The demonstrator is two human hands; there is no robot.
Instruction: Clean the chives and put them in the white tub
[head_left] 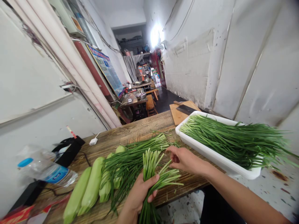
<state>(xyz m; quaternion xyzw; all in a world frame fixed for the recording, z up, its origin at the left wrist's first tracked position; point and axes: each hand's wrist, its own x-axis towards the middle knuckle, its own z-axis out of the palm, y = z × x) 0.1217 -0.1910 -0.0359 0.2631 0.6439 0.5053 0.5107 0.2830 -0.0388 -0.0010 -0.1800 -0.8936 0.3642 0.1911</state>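
Observation:
My left hand is wrapped round a bunch of garlic chives, with the pale stem ends fanned out above the thumb and the green leaves hanging below. Just right of those ends hovers my right hand, its fingers curled in with thumb and forefinger close together. Anything pinched there is too small to make out. Behind the bunch, a loose pile of garlic chives lies on the wooden table, partly over several light green zucchini.
A white plastic tub heaped with garlic chives stands at the right. Beyond it, a cleaver rests on a cutting board. A water bottle and a white plug are at the left. A person stands far back.

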